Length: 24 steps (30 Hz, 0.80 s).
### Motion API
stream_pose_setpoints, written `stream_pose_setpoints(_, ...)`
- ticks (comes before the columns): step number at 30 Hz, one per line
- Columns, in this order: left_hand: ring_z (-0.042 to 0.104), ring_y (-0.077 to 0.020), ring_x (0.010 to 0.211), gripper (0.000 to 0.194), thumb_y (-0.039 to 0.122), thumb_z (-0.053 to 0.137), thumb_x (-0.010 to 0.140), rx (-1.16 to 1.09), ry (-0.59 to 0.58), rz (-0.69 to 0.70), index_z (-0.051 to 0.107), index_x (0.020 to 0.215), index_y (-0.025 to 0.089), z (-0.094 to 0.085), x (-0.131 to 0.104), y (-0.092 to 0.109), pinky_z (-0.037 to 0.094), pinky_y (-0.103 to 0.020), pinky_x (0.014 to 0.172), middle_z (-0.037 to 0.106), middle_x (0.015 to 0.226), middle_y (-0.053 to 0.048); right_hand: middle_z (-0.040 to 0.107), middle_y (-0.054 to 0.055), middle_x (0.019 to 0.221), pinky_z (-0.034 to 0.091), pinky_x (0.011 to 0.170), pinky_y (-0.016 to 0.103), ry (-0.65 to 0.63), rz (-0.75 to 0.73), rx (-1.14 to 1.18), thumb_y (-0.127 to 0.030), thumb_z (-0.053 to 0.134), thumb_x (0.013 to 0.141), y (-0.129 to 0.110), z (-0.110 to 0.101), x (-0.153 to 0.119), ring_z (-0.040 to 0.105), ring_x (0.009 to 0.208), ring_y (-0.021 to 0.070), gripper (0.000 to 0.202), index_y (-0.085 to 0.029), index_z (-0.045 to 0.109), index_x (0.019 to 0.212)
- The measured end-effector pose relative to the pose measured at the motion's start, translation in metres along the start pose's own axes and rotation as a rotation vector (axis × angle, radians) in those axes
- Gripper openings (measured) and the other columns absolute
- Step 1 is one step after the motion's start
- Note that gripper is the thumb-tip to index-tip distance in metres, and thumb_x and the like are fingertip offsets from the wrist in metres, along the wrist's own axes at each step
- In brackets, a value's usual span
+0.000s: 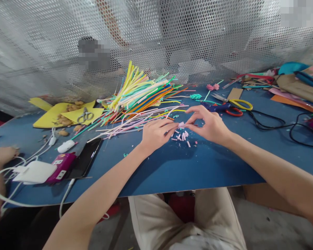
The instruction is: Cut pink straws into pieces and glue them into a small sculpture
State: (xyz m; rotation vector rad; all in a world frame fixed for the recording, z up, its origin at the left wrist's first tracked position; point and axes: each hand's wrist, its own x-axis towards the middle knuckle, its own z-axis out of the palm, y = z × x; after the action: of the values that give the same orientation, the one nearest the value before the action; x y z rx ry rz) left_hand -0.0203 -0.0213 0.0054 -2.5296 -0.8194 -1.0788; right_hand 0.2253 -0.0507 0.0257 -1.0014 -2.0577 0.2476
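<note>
Between my two hands is a small pale lilac piece [181, 125], pinched at its left side by the fingertips of my left hand [158, 132]. The thumb and forefinger of my right hand [207, 124] close on its right side. Just below my fingertips, short cut lilac bits [183, 135] lie scattered on the blue table [156, 173]. Long lilac and white stems [130, 125] lie behind my left hand. A glue gun with a dark blue body [215, 107] rests behind my right hand.
A heap of coloured stems [143, 91] stands at the back. Yellow-handled scissors [241, 104] and black cable [268, 121] are right. A black phone [87, 158], purple power block [61, 168] and white charger [36, 172] sit left, near another person's hand [2, 155].
</note>
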Motion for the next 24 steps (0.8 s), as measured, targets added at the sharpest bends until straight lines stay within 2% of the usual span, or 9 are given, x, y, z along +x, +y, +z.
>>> stream_pose_setpoints(6,0.073,-0.0122,0.089,0.015,0.033,0.066,0.096,-0.007,0.009,0.006,0.077,0.105,0.029,0.0039,-0.0021,-0.0027,0.055,-0.025,0.08,0.078,0.1,0.002,0.079,0.001,0.09,0.055,0.087,0.036,-0.014,-0.077,-0.01,-0.03,0.064,0.096,0.0002,0.0007,0.0008,0.074,0.093,0.0204,0.033,-0.022,0.053,0.127)
stream_pose_setpoints(15,0.071,-0.0108,0.085,0.019,0.036,0.061,0.099,0.082,-0.062,-0.033,0.077,0.108,0.031,-0.0031,-0.0004,0.0016,0.048,-0.024,0.074,0.078,0.097,0.003,0.079,0.002,0.1,0.055,0.095,0.039,0.058,-0.285,-0.105,-0.025,0.061,0.098,0.0066,0.0025,-0.0009,0.072,0.1,0.021,0.045,-0.021,0.047,0.14)
stream_pose_setpoints(19,0.07,-0.0098,0.083,0.019,0.037,0.061,0.099,0.12,-0.081,-0.032,0.078,0.108,0.031,-0.0051,0.0009,0.0027,0.045,-0.023,0.07,0.078,0.095,0.003,0.079,0.003,0.101,0.055,0.094,0.04,0.036,-0.318,-0.139,-0.022,0.06,0.098,0.0077,0.003,-0.0011,0.071,0.102,0.0219,0.049,-0.021,0.043,0.145)
stream_pose_setpoints(24,0.07,-0.0093,0.082,0.017,0.036,0.063,0.098,0.135,-0.036,-0.002,0.078,0.106,0.031,-0.0055,0.0017,0.0013,0.043,-0.023,0.067,0.078,0.093,0.004,0.079,0.003,0.1,0.053,0.092,0.04,0.051,-0.346,-0.16,-0.023,0.06,0.098,0.0072,0.0016,-0.0002,0.071,0.099,0.0217,0.046,-0.021,0.046,0.142)
